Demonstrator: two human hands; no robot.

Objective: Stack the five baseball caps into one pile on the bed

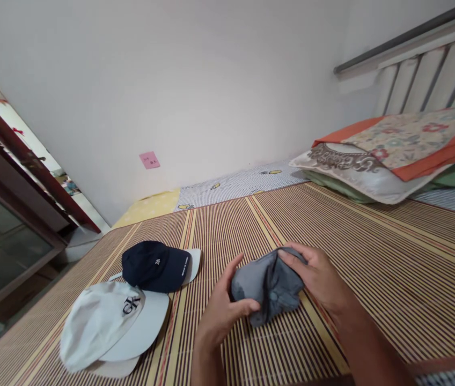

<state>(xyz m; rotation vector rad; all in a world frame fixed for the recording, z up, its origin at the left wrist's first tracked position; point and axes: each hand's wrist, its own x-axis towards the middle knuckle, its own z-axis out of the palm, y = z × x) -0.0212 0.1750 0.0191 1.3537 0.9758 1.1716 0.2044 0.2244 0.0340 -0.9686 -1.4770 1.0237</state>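
Observation:
A crumpled grey cloth (pixel 270 287) with a darker patch on its left part is between my two hands, low over the striped bamboo mat (pixel 219 230). My right hand (pixel 312 271) pinches its upper right edge, thumb on top. Around the cloth's left side my left hand (pixel 225 305) is cupped, thumb and index finger spread wide; its other fingers are mostly hidden. To the left lie a navy cap (pixel 151 265) with a white-edged brim and, nearer to me, a white cap (pixel 107 321) with black "CK" letters, apparently stacked on another pale brim.
Pillows (pixel 372 171) with an orange floral cover (pixel 416 134) lie at the right, by a slatted headboard (pixel 432 69). A white wall (pixel 227 91) bearing a pink note (pixel 149 160) rises behind the bed. At far left are a dark red door frame (pixel 38 166) and a glass-fronted cabinet (pixel 2 230).

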